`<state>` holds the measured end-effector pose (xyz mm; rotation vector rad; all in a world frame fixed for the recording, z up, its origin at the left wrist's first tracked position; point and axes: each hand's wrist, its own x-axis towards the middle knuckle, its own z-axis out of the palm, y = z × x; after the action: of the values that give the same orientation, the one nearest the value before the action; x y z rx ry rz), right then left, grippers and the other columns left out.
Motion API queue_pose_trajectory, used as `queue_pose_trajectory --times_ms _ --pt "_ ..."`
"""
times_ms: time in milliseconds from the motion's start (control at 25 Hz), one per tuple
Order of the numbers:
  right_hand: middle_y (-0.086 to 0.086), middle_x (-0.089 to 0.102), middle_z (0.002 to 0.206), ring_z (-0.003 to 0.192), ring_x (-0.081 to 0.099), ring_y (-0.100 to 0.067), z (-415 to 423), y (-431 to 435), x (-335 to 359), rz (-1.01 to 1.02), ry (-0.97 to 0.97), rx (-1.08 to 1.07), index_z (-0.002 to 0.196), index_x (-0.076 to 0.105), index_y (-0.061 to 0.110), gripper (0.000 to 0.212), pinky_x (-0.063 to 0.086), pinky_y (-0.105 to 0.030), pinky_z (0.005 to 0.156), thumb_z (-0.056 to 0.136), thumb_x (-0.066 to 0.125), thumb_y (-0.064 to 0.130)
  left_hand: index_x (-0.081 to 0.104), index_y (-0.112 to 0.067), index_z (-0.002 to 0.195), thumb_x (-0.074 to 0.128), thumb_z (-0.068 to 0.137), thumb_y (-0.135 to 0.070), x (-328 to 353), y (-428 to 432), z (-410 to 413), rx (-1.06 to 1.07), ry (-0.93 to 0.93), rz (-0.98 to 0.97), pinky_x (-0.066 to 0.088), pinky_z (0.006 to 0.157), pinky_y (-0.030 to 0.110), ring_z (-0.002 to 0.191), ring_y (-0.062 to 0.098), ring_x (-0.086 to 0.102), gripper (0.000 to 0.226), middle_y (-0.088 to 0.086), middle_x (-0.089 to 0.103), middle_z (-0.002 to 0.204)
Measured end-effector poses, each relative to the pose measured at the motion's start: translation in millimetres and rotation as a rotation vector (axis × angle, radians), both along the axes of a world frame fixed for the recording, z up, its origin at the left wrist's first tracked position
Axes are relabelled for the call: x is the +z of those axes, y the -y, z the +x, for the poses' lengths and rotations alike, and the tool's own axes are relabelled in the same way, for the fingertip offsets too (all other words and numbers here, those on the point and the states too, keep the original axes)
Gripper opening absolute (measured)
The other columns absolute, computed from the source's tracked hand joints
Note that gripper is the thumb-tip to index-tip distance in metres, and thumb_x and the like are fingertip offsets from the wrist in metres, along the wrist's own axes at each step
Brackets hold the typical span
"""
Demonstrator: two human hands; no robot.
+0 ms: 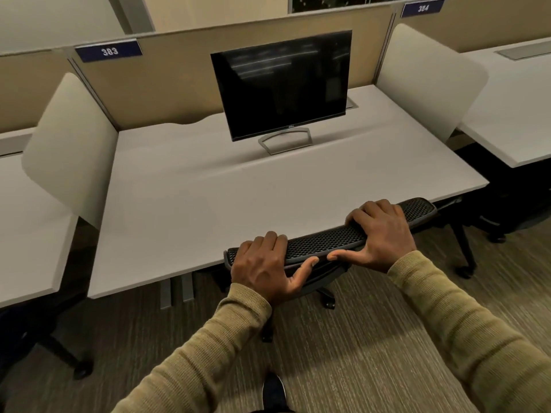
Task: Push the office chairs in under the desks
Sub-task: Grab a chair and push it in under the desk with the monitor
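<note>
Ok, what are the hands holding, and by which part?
The chair, by the top edge of its mesh back: left hand near the left end, right hand further right.
</note>
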<state>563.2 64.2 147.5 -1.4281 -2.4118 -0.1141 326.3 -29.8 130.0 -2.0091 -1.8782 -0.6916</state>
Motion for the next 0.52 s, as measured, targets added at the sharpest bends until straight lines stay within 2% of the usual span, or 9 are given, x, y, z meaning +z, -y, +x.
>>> queue_pose_trajectory --times_ms 320,520 --pt "0.000 0.058 0.091 0.091 0.049 -0.024 17 -14 -5 0.008 0.005 0.002 0.091 0.065 0.021 0.090 0.040 -0.041 0.082 0.058 0.042 0.102 0.067 -0.013 0.089 0.044 0.087 -0.074 -3 -14 12 -0.022 -0.032 -0.022 0.044 0.063 0.034 0.067 0.025 0.058 0.065 0.003 0.063 0.079" --pt "-0.002 0.059 0.096 0.093 0.051 -0.025 30 -19 -2 -0.011 0.016 0.052 0.097 0.065 0.020 0.094 0.041 -0.041 0.083 0.064 0.031 0.101 0.067 -0.015 0.092 0.048 0.085 -0.075 0 -14 24 0.031 -0.052 -0.063 0.044 0.064 0.034 0.070 0.026 0.060 0.064 0.003 0.065 0.083"
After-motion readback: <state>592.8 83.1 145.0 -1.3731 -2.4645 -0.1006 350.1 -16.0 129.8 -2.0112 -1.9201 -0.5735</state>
